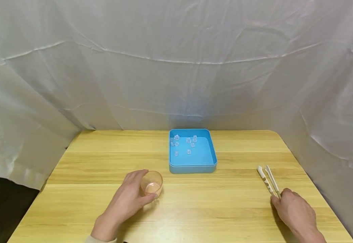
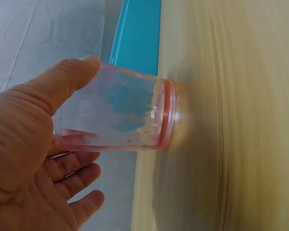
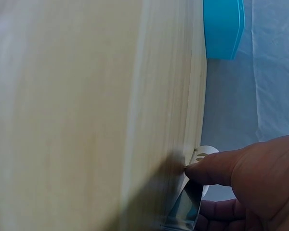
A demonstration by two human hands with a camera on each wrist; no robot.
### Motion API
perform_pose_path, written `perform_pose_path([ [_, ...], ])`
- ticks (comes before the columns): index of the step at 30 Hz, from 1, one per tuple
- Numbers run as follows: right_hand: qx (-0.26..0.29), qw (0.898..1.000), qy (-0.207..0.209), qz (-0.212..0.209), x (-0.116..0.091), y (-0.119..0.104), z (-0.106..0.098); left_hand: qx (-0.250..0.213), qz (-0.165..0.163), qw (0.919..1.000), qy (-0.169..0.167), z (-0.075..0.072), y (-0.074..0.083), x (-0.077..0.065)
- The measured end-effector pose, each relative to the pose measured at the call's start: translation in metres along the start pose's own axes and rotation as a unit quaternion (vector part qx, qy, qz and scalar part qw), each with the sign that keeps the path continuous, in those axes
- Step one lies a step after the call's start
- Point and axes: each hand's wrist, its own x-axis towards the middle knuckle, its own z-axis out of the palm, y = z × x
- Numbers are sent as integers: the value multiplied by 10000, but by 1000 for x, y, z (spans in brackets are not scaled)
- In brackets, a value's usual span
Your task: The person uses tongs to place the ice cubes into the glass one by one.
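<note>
My left hand (image 1: 129, 195) grips a clear pink-tinted plastic cup (image 1: 152, 184) near its rim, thumb on one side and fingers on the other. In the left wrist view the cup (image 2: 120, 110) stands upright with its base at the tabletop. On the right, my right hand (image 1: 296, 211) pinches a pair of tongs (image 1: 267, 180) between thumb and fingers. Their two white arms, one with brown spots, point away from me and stand slightly apart. The right wrist view shows a shiny metal part of the tongs (image 3: 187, 207) under the thumb.
A blue square tray (image 1: 193, 169) sits at the back middle of the wooden table (image 1: 213, 209), with several clear ice-like cubes (image 1: 189, 152) in its left and middle part. Pale grey cloth (image 1: 182, 84) hangs behind the table and along both sides.
</note>
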Motion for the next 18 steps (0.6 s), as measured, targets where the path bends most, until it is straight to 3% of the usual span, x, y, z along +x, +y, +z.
perform_pose_path([
  [11,-13,10000,59,-40,1,-1,0,259,739,9969,42,26,21,22],
  [18,6,10000,-2,10,1,-1,0,-77,936,9955,-153,35,32,35],
])
